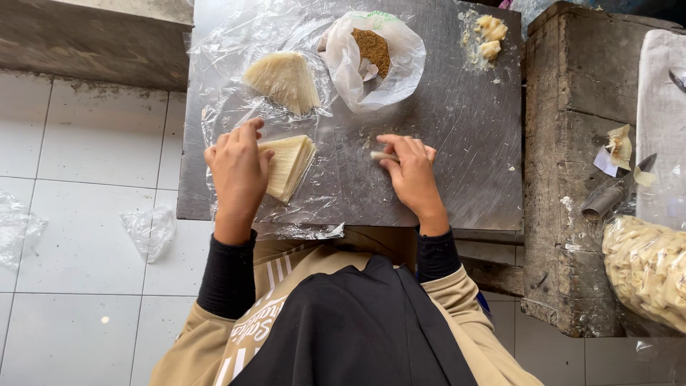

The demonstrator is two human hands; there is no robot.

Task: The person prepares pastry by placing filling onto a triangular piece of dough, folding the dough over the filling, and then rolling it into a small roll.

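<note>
While the left hand [239, 168] rests on a stack of thin, pale triangular wrappers [288, 164] near the counter's front left edge, its fingers curl lightly over the stack's left side, seemingly teasing at the top sheet rather than lifting anything clear. The grip there is loose: fingers bent, touching the wrappers, nothing raised off the pile. The right hand [411, 171], near the middle of the front edge, has thumb and fingertips pinched closed on a small pale rolled piece [384, 155] that lies on the steel counter [471, 179]; whether it is a folded wrapper or something else is too small to tell.

Behind the left hand, toward the back left corner, a second stack of wrappers [284, 80] lies fanned on crinkled clear plastic sheet [229, 43]. Beside it, at the middle of the back edge, an open white plastic bag [400, 61] holds a mound of brown crumbly filling [373, 48]. At the back right corner sit a few pale yellowish lumps [490, 37] with crumbs around them.

Judging from this, the work looks early: both stacks are thick, the filling mound is full, and no finished pieces lie on the counter itself. Off the counter's right edge, past a worn wooden block [579, 107] with a metal tool [614, 193] on it, a clear bag of pale folded pieces [647, 268] may be completed ones, though I cannot be sure.
</note>
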